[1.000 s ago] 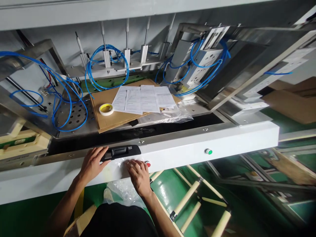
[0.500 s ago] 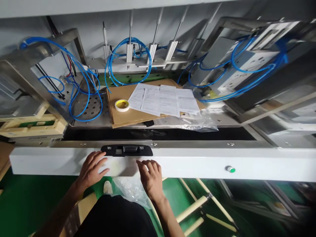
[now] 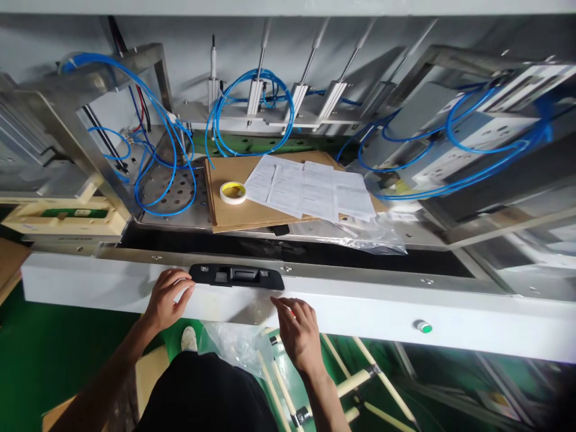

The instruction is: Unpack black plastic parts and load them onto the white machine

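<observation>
My left hand [image 3: 167, 298] rests on the white front panel [image 3: 360, 315] of a machine, its fingertips just left of a black recessed handle [image 3: 236, 276]. My right hand [image 3: 297, 329] lies on the same panel to the right of the handle, holding nothing. Its fingers cover most of a red push button [image 3: 292, 313], with only a sliver of red showing. A green-lit push button [image 3: 423, 326] sits farther right on the panel, well away from both hands.
Behind the panel, a cardboard sheet [image 3: 265, 195] holds printed papers [image 3: 310, 191] and a tape roll [image 3: 233, 192]. Blue pneumatic tubing [image 3: 166, 162] loops around steel cylinders and a perforated plate [image 3: 173, 195]. A clear plastic bag [image 3: 236, 348] lies below, on green flooring [image 3: 58, 354].
The view has swung, so the panel now slopes down to the right. My right hand has shifted right, away from the handle and onto the red button. My left hand stays near the handle.
</observation>
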A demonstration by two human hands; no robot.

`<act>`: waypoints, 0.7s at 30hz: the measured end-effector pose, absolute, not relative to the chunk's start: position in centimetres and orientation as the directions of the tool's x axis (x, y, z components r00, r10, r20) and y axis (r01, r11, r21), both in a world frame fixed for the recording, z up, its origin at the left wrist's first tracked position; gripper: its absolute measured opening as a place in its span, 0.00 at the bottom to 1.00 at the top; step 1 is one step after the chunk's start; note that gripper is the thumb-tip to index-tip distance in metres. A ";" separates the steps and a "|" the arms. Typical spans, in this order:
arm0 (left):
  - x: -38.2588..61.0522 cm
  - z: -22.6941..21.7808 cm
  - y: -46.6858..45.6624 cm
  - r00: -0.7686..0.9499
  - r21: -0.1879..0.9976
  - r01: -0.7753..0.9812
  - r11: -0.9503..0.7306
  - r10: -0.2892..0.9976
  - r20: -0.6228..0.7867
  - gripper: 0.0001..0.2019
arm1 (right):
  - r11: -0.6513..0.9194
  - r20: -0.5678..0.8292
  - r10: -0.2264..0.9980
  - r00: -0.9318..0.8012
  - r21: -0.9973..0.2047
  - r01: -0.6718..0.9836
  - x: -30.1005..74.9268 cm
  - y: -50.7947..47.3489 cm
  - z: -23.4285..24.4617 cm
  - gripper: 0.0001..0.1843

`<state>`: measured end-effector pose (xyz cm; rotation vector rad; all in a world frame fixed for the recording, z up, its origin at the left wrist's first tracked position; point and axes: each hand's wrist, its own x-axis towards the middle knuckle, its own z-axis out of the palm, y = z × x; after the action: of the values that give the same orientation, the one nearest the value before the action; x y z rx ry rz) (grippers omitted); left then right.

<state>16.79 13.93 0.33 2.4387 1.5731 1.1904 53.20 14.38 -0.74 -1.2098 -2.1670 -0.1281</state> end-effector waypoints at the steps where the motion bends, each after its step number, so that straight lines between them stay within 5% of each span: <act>1: 16.8 0.3 14.1 0.207 0.384 0.778 -0.497 0.780 0.590 0.09 | 0.562 0.573 0.738 -0.356 -0.230 0.794 53.3 14.6 -0.5 0.25; 8: 15.9 0.1 15.2 0.107 0.472 0.722 -0.506 0.755 0.647 0.05 | 0.499 0.603 0.760 -0.242 -0.303 0.811 52.6 16.8 1.1 0.21; 15: 16.6 0.1 15.9 -0.137 0.751 0.630 -0.200 0.923 0.360 0.12 | 0.354 0.566 0.822 -0.060 -0.427 0.832 51.5 19.4 -0.1 0.19; 21: 17.1 0.0 16.4 -0.215 0.703 0.691 -0.170 0.880 0.424 0.10 | 0.282 0.578 0.815 0.031 -0.444 0.851 50.7 20.9 -1.0 0.21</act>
<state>17.14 16.38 0.00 1.8210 1.8746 1.3291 50.67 20.95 -1.04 -1.5172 -1.7625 -0.0565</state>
